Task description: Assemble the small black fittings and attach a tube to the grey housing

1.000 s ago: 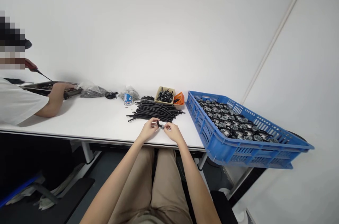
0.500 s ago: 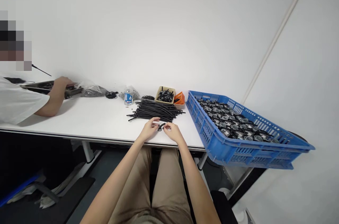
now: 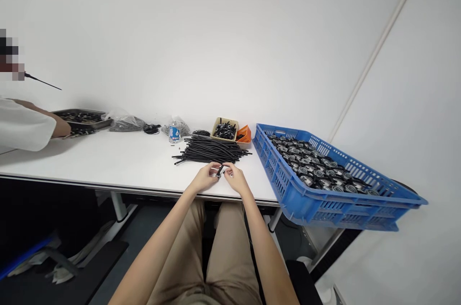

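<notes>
White table (image 3: 126, 163), near edge: just in front of the heap of black tubes (image 3: 212, 150), left hand (image 3: 205, 178) and right hand (image 3: 235, 178) pinch a small black fitting (image 3: 219, 171) between fingertips; it looks light, rigid, best gripped at its ends.

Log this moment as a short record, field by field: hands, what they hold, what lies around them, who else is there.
left hand: shut on small black part, at the table's near edge
right hand: pinching the same part from the other side
behind the hands: pile of black tubes
further back: beige tray of black fittings, orange bin, water bottle
right: blue crate full of black round parts, overhanging the white table
far left: co-worker's arm at a dark tray
</notes>
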The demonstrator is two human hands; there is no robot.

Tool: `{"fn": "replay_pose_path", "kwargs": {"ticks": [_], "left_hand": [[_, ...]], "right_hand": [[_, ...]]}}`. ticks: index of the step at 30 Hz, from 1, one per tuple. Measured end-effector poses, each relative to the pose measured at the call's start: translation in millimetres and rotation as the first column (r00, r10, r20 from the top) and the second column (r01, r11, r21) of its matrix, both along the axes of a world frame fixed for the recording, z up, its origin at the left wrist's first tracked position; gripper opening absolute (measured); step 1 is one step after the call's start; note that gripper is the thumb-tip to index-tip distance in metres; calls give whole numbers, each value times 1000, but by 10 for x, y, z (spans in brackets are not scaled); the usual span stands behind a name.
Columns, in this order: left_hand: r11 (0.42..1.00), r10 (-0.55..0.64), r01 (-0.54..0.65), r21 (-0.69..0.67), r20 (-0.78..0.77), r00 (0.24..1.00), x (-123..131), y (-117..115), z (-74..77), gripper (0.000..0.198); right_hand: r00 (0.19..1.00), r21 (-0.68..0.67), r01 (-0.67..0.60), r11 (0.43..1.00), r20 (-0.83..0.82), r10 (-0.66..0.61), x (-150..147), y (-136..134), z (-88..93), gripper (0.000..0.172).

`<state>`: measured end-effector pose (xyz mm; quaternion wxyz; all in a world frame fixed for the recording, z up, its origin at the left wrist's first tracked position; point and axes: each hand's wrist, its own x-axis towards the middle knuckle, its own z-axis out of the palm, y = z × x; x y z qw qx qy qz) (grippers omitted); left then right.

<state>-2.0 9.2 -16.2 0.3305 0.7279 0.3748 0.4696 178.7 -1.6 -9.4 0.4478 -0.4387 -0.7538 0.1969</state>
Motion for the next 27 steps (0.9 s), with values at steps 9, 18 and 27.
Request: {"fn": "replay_pose_path", "kwargs": {"ticks": [9, 18, 27], "left_hand": [[998, 68, -67, 10, -44, 997, -9, 15, -15, 49], [998, 61, -61, 19, 2, 998, -14, 11, -9, 44], [998, 64, -64, 14, -14, 998, -24, 21, -24, 39]], "right_hand": [[998, -11, 66, 998, 7, -66, -7, 18, -24, 5], [991, 28, 107, 994, 72, -109, 0, 9, -4, 10], [983, 69, 129, 989, 120, -137, -1, 22, -17, 22]]}}
